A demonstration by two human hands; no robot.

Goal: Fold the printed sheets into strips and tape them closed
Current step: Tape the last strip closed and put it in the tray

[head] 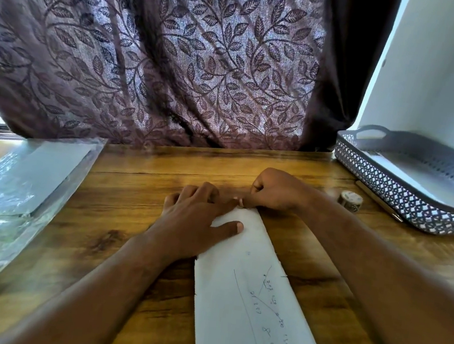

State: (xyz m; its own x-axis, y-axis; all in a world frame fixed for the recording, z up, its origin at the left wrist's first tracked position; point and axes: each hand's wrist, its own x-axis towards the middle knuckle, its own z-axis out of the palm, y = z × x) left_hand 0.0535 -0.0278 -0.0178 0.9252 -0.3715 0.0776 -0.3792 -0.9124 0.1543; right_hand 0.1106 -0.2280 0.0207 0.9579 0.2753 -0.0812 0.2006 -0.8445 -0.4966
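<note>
Folding looks done for this one sheet: the folded strip lies as a long narrow band on the tabletop, running from the near edge up toward the middle, pen marks showing on its upper face. The left hand lies flat on its far end, fingers spread and pressing it down. The right hand is curled tight just beyond, its fingertips meeting at the strip's far tip; whether they pinch the paper or a bit of tape I cannot tell. No tape is plainly visible on the strip, so closing it seems to be what remains. The tape roll stands near the right edge, just beside a grey basket at the far right corner, with a pen between them. A plastic sleeve holding more paper lies along the left edge, likely sheets left to fold. Nothing lies between the hands and the roll
</note>
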